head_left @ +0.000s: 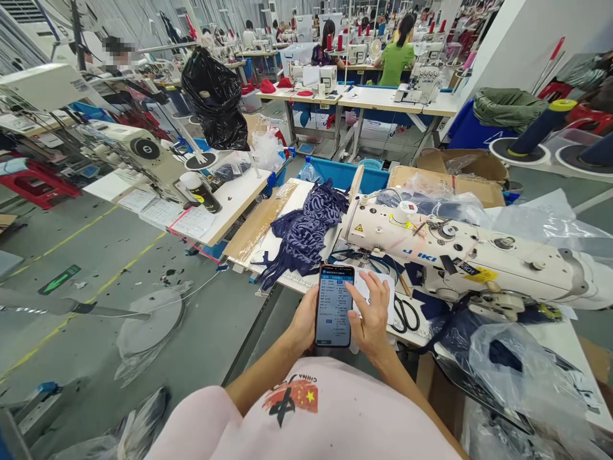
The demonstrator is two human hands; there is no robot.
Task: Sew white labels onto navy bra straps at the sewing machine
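Observation:
A smartphone [334, 319] with a lit screen of text is held upright in front of my chest. My left hand [302, 324] grips it along its left side. Over the right edge of the screen hovers my right hand [372, 313], fingers spread, the index fingertip at or near the glass; whether it touches I cannot tell. Just beyond the phone lies a heap of dark blue patterned garments [306, 230] on the sewing table. Black-handled scissors [407, 316] rest right of my right hand, beside a white sheet partly hidden by that hand.
A white sewing machine [454, 249] spans the table's right side, with clear plastic bags [522, 364] before it. Another machine [138, 150] stands at left with a spray can [204, 195] and a black bag [211, 96]. Several people work at rows behind.

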